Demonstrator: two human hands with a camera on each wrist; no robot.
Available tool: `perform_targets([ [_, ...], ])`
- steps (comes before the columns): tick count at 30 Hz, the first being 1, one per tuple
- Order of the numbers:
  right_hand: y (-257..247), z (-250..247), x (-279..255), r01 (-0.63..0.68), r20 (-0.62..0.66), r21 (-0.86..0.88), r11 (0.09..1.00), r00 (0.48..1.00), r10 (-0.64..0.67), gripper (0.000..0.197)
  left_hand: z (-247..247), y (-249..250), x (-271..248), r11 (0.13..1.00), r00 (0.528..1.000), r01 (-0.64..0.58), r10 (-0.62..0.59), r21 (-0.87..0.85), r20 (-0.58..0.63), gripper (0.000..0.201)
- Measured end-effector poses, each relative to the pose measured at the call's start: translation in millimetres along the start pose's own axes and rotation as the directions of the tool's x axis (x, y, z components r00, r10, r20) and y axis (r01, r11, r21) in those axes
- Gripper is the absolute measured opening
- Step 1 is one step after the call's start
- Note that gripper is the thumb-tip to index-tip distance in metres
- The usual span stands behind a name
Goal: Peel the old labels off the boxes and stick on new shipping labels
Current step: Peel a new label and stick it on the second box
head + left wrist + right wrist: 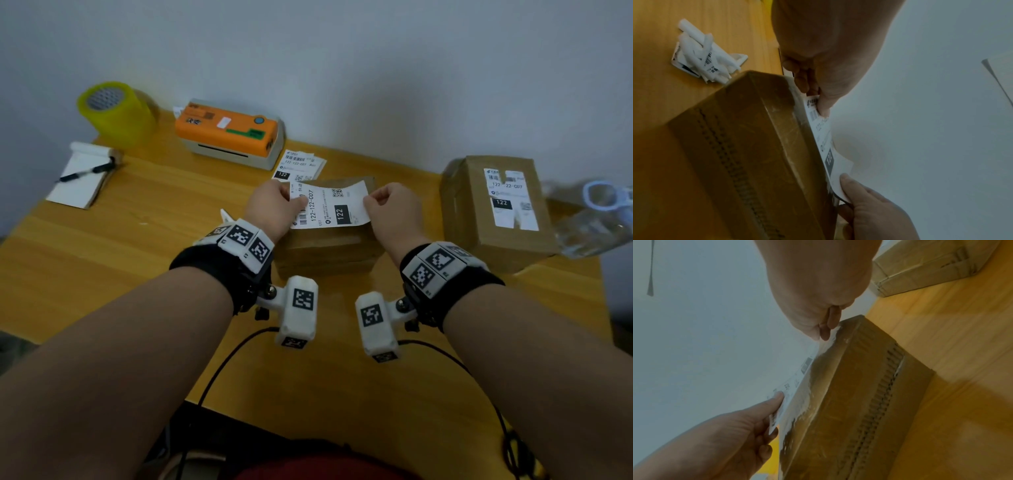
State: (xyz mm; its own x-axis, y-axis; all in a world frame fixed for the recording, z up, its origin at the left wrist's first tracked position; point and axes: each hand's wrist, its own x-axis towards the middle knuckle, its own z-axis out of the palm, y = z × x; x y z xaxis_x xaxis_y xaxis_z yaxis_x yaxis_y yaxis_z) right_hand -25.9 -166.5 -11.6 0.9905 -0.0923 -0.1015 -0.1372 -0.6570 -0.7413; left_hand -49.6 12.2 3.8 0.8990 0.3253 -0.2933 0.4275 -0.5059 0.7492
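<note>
Nearest the person, both forearms reach out over the front edge of the wooden worktop [102, 260], each wrist wrapped in a black band with white marker blocks. Just beyond them the left hand [270, 209] pinches the left end of a white shipping label [330, 205] between thumb and curled fingers, and the right hand [390, 209] pinches the right end in the same way. The label is stretched between the hands, printed side up, over the top of a brown cardboard box [325, 253] that stands near the middle of the worktop; the wrist views show it close above the taped top face, but whether it touches cannot be told. Left of the box, a small heap of torn white label scraps [705, 56] lies on the worktop. Toward the right edge stands a second cardboard box [493, 212] bearing a partly torn label. Behind the first box lie loose printed labels [298, 166]. Along the back edge sits an orange and white label printer [229, 132]; in the back left corner are a roll of yellow tape [113, 109] and a notepad [82, 178] with a pen on it.
</note>
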Motion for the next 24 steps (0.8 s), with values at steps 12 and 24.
perform_targets([
  [12, 2.9, 4.6, -5.9, 0.071, -0.030, -0.188, 0.980, 0.997, -0.078, 0.010, 4.3, -4.8, 1.0, 1.000, 1.000, -0.009, 0.009, -0.005, -0.001, 0.018],
  [24, -4.6, 15.0, -24.8, 0.528, 0.310, -0.437, 0.728, 0.848, -0.429, 0.063, 8.3, -10.2, 2.4, 0.998, 1.000, -0.001, 0.002, -0.068, 0.013, 0.020],
])
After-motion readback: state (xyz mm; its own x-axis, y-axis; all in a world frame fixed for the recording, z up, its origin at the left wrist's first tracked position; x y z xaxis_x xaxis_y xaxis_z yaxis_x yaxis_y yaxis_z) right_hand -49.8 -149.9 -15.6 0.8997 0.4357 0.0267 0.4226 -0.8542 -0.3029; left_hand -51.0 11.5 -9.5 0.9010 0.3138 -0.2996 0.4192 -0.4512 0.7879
